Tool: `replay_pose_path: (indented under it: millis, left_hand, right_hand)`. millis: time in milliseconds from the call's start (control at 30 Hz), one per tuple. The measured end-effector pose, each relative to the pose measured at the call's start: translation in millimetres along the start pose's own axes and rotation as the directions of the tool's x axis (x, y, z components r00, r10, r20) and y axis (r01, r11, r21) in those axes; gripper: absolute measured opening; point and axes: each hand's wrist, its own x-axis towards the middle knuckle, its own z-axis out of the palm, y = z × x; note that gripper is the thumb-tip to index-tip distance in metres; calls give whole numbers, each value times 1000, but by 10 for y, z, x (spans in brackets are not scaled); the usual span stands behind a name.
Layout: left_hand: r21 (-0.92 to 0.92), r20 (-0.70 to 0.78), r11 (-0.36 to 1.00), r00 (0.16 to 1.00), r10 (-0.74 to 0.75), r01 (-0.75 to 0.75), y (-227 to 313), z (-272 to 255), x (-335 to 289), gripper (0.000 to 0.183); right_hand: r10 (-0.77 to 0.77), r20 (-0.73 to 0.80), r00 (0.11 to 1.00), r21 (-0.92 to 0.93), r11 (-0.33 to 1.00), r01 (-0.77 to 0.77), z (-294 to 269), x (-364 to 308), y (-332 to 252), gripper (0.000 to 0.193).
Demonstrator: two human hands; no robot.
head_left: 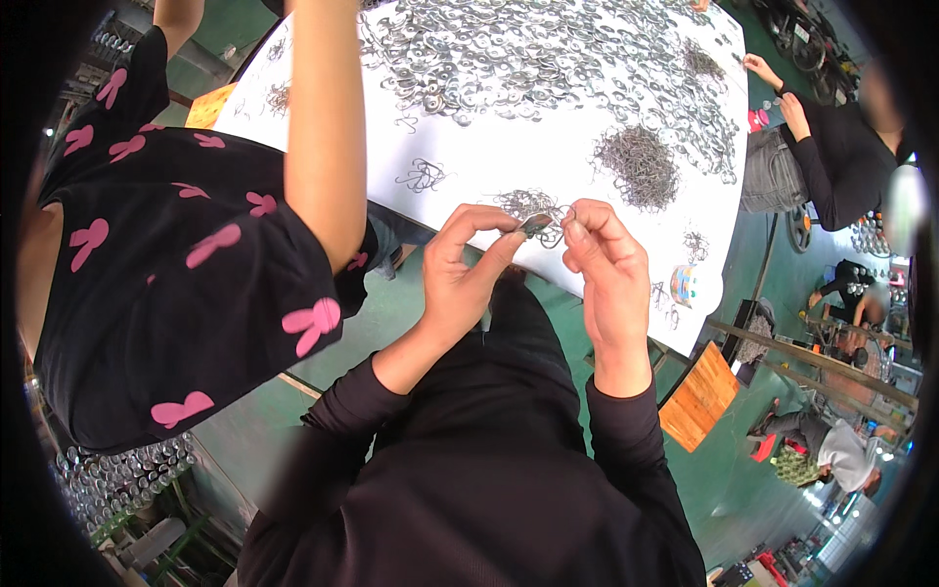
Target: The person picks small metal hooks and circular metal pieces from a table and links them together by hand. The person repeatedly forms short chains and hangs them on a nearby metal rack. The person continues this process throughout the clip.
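While the two hands meet over the near edge of the table (469, 157), the left hand (458, 274) has its thumb and forefinger pinched on a shiny metal piece (535, 224), leaving no visible gap between finger, metal and thumb. The piece sticks out to the right of that grip, pointing at the right hand (612, 272); its long axis seems to run left to right, with the right end tipped slightly to the far side, though its shape is too small to be sure of. The left hand is the nearer, being in contact, and the right fingertips stand just beside the free end. The right thumb and forefinger are drawn together on what looks like a thin wire (568, 212); whether it touches the piece I cannot tell. Just beyond the hands lies a small heap of hooks (524, 202), with a larger pile (641, 168) farther off to the right and many loose discs (509, 64) across the far side. As for labels, the tub (684, 286) at right carries coloured print, too small to read, and the motorbike (804, 44) at far right shows a pale plate.
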Motion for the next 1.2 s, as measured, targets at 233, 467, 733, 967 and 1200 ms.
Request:
replay_pose_path:
  millis: [233, 467, 733, 967, 1200]
  left_hand:
    - [152, 68, 982, 992, 104, -113, -39, 238, 218, 16]
    - [426, 24, 899, 995, 101, -102, -914, 415, 813, 21]
    - [916, 176, 336, 973, 152, -218, -2190, 658, 1536, 19]
    - [444, -88, 890, 993, -74, 106, -1813, 610, 1634, 15]
    - [-50, -31, 941, 942, -335, 334, -330, 495, 1239, 14]
  right_hand:
    - [-105, -111, 988, -130, 987, 90, -70, 247, -52, 2]
    - [-308, -112, 945, -316, 912, 261, -318, 394, -192, 8]
    - [-331, -53, 942, -330, 896, 296, -564, 668, -329, 9]
    - [-336, 49, 941, -403, 855, 326, -532, 922, -257, 10]
    - [-368, 55, 928, -452, 819, 352, -294, 1105, -31, 7]
